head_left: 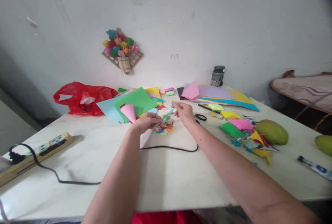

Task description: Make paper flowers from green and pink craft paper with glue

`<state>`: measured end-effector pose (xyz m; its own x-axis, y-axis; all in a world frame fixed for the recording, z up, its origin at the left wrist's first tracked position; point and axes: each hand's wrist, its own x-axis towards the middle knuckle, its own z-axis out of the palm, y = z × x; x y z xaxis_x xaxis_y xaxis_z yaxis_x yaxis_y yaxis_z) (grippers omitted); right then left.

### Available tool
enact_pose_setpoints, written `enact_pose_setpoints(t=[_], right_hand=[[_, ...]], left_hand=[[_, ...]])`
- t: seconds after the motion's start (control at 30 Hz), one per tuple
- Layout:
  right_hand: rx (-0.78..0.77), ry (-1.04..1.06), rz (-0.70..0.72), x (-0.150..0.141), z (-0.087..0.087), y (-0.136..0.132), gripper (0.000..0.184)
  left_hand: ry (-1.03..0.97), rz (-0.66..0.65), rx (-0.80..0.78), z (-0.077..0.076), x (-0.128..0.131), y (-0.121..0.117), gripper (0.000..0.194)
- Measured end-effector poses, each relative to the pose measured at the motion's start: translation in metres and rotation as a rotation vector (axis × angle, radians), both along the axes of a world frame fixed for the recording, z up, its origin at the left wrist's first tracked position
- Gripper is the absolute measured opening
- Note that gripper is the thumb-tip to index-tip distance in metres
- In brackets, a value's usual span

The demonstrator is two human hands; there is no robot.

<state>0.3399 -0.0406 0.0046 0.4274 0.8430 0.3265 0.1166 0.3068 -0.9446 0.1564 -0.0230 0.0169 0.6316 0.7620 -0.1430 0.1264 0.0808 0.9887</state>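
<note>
A thin green paper strip runs slantwise between my two hands above the table. My left hand pinches its lower, nearer end. At the upper end, my right hand has its thumb and fingertips closed on the strip. Small colourful paper scraps lie in a pile just below the strip. A pink paper cone rests on green and light blue sheets beyond my left hand. The black handle loops of scissors show to the right of my right hand.
A black cord crosses the table in front of the scraps. A power strip lies left, a red plastic bag back left. Coloured sheets, bright packets, green fruit and a tube are on the right.
</note>
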Motion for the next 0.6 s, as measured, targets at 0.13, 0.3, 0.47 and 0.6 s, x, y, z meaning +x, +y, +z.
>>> enact_pose_setpoints(t=[0.13, 0.3, 0.47, 0.6], right_hand=[[0.013, 0.069, 0.036, -0.004, -0.001, 0.001, 0.025], [0.012, 0.071, 0.011, 0.001, -0.003, 0.002, 0.023], [0.009, 0.066, -0.042, 0.008, -0.003, 0.003, 0.025], [-0.011, 0.098, -0.081, 0.012, -0.004, 0.003, 0.024]], left_hand=[[-0.028, 0.022, -0.026, 0.002, 0.0, -0.001, 0.028], [-0.021, 0.068, 0.013, -0.001, -0.001, 0.001, 0.029], [0.046, 0.079, 0.071, -0.004, -0.004, 0.004, 0.029], [0.065, 0.103, 0.102, -0.004, -0.005, 0.004, 0.032]])
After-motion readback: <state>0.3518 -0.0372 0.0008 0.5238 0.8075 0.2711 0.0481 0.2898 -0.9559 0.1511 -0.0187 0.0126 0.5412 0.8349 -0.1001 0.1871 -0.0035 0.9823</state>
